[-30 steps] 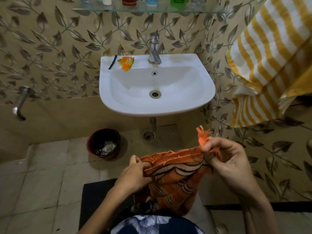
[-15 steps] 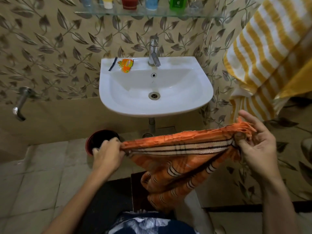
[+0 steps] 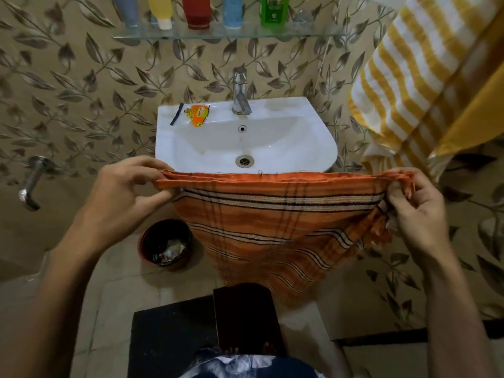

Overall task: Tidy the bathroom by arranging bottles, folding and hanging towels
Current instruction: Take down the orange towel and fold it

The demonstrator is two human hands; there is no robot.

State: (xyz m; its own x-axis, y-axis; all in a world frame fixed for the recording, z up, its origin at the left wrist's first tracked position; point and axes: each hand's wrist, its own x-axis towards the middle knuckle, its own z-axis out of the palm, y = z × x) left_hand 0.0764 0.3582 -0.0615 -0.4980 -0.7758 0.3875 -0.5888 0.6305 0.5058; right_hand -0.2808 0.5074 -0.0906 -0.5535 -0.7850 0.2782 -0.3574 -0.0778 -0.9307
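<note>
The left hand (image 3: 122,192) pinches one upper corner of the orange striped towel (image 3: 275,227) between thumb and fingers, and the right hand (image 3: 417,205) pinches the opposite upper corner in the same manner, with the frayed fringe bunched at that end. The top edge of the towel is stretched taut and near level between the two hands, in the air in front of the front rim of the white sink (image 3: 324,148); the rest of the cloth hangs below in a slack, tapering drape toward the floor, apart from the dark mat (image 3: 169,331). The bottles (image 3: 195,12) stand in a row on the glass shelf (image 3: 308,32) above the tap, and a yellow striped towel (image 3: 425,75) hangs at the right wall. The step in hand appears to be the folding of the orange towel, at the spread-out stage before the first fold. The next move likely calls for bringing the two held corners together so that the top edge doubles evenly, while keeping both pinches firm so that the loose lower cloth does not twist or slip.
</note>
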